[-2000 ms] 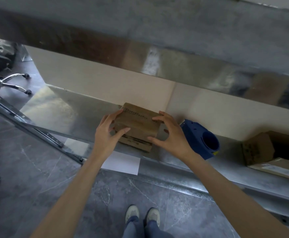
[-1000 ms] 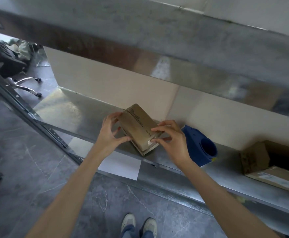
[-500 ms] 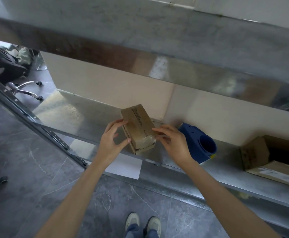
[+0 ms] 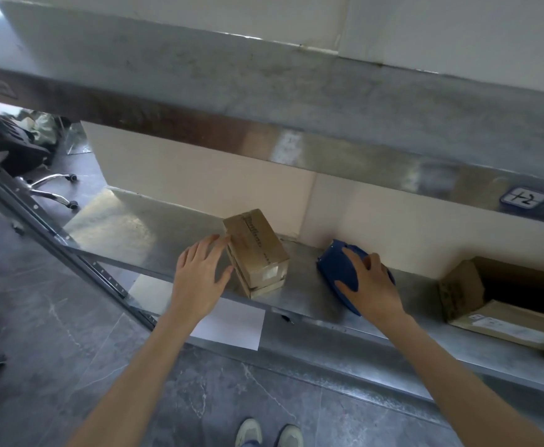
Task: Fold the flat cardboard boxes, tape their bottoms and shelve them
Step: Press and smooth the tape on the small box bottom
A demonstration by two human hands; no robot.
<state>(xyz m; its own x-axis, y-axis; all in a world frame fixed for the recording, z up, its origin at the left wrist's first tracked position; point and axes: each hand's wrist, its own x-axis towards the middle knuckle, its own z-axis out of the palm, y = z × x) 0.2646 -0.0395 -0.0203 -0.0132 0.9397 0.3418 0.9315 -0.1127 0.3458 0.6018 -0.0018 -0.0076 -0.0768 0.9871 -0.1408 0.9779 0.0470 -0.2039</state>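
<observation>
Your left hand point(image 4: 199, 274), fingers straight, steadies the small box point(image 4: 257, 250) on the shelf point(image 4: 167, 233) while your right hand point(image 4: 372, 287) grips the blue tape dispenser point(image 4: 332, 269), likely for taping

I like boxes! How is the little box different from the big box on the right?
The little box is closed up; the big box gapes open, dark inside. The little box stands beside the left hand; nobody touches the big box. Both are brown cardboard on the shelf.
</observation>
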